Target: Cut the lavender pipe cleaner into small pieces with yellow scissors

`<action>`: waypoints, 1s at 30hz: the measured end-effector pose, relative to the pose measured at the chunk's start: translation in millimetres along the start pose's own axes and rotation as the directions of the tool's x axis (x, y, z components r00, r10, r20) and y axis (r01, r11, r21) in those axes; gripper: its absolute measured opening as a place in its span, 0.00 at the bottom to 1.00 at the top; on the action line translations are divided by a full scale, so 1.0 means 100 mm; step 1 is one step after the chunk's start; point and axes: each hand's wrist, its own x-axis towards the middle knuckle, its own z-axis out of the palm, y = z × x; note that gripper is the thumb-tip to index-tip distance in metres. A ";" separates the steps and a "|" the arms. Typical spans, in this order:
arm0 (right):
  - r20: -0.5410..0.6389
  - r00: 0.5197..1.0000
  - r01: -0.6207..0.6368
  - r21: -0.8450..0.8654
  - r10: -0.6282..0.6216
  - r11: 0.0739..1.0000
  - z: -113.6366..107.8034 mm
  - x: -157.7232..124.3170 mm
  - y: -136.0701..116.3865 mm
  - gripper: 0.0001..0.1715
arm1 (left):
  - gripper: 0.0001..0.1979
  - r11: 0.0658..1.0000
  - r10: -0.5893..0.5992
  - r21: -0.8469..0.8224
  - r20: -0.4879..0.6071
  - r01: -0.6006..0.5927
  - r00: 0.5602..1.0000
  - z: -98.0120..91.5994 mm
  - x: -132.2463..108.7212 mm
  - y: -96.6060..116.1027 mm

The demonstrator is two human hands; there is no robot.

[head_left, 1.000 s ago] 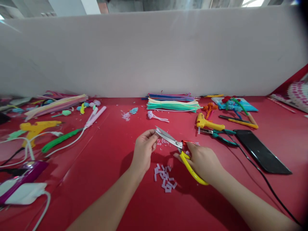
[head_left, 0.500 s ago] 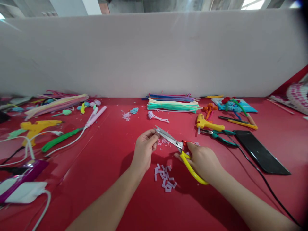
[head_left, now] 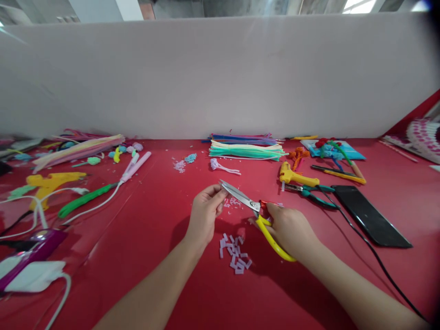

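left hand point(head_left: 205, 211) pinched at scissors point(head_left: 240, 197) tip | right hand point(head_left: 290, 229) wrapped round handles

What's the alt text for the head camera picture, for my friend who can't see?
A person's right hand grips yellow-handled scissors above a red table, while the left hand pinches at the blade tips; what it pinches is too small to tell. A little heap of lilac cut bits lies between the wrists, with pipe cleaners and a yellow glue gun behind.
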 end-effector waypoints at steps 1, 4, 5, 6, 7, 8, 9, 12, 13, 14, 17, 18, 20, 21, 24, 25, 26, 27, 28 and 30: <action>-0.001 1.000 0.000 -0.002 0.000 1.000 0.00 0.00 0.00 0.19 | 0.08 1.000 0.004 0.002 0.001 -0.004 1.000 0.00 0.00 0.00; -0.003 1.000 -0.016 -0.018 0.016 1.000 0.00 0.00 0.00 0.18 | 0.08 1.000 0.022 0.004 0.004 -0.022 1.000 -0.01 0.00 0.00; -0.006 1.000 -0.023 -0.025 0.023 0.999 -0.01 0.00 -0.01 0.18 | 0.08 1.000 0.024 0.006 0.007 -0.024 1.000 -0.01 0.00 0.00; -0.008 0.999 -0.031 -0.030 0.031 0.999 -0.01 0.00 -0.01 0.19 | 0.09 1.000 0.024 0.009 0.010 -0.024 1.000 -0.01 0.00 0.00; -0.009 0.999 -0.041 -0.031 0.041 0.999 -0.02 0.01 -0.01 0.19 | 0.09 1.000 0.021 0.010 0.015 -0.021 1.000 0.00 0.00 0.00; -0.012 0.999 -0.053 -0.029 0.052 0.998 -0.02 0.01 -0.01 0.20 | 0.10 1.000 0.015 0.008 0.023 -0.016 1.000 0.00 0.00 0.00; -0.014 0.998 -0.066 -0.025 0.066 0.998 -0.02 0.01 -0.02 0.21 | 0.10 1.000 0.008 0.008 0.033 -0.009 0.999 0.00 -0.01 0.00; -0.022 0.993 -0.117 -0.006 0.117 0.993 -0.02 0.02 -0.01 0.22 | 0.10 1.000 -0.020 0.023 0.077 0.018 0.997 0.02 -0.02 -0.01; -0.026 0.991 -0.130 0.001 0.130 0.991 -0.02 0.03 0.00 0.22 | 0.11 0.999 -0.033 0.033 0.093 0.030 0.995 0.03 -0.02 -0.02; -0.030 0.990 -0.139 0.013 0.140 0.990 -0.01 0.03 0.00 0.22 | 0.11 0.998 -0.050 0.047 0.107 0.045 0.993 0.04 -0.03 -0.03; -0.027 0.989 -0.143 0.127 0.148 0.982 -0.01 0.05 0.00 0.19 | 0.11 0.990 -0.112 0.107 0.149 0.097 0.983 0.06 -0.03 -0.05; -0.017 0.989 -0.139 0.206 0.146 0.969 -0.01 0.06 -0.01 0.17 | 0.11 0.984 -0.131 0.140 0.170 0.107 0.977 0.07 -0.04 -0.05; 0.018 0.989 -0.143 0.410 0.149 0.901 -0.03 0.07 -0.05 0.13 | 0.11 0.970 -0.162 0.214 0.228 0.113 0.960 0.09 -0.05 -0.05; 0.039 0.987 -0.152 0.518 0.154 0.842 -0.04 0.07 -0.07 0.12 | 0.11 0.963 -0.177 0.244 0.259 0.112 0.950 0.10 -0.06 -0.04; 0.108 0.980 -0.187 0.768 0.165 0.613 -0.08 0.06 -0.14 0.09 | 0.11 0.948 -0.220 0.296 0.352 0.114 0.910 0.13 -0.10 -0.01; 0.118 0.981 -0.183 0.817 0.151 0.547 -0.09 0.06 -0.15 0.09 | 0.10 0.946 -0.231 0.304 0.386 0.114 0.893 0.14 -0.11 0.00; 0.127 0.983 -0.177 0.848 0.132 0.499 -0.10 0.06 -0.15 0.08 | 0.10 0.945 -0.239 0.308 0.418 0.110 0.876 0.14 -0.11 0.01; 0.135 0.984 -0.173 0.868 0.114 0.466 -0.10 0.05 -0.14 0.08 | 0.09 0.944 -0.246 0.312 0.445 0.109 0.861 0.14 -0.12 0.01; 0.142 0.985 -0.170 0.878 0.096 0.447 -0.10 0.05 -0.14 0.07 | 0.09 0.942 -0.257 0.316 0.462 0.113 0.849 0.14 -0.13 0.02; 0.165 0.984 -0.179 0.881 0.069 0.438 -0.10 0.05 -0.12 0.06 | 0.08 0.934 -0.282 0.332 0.466 0.130 0.838 0.14 -0.13 0.01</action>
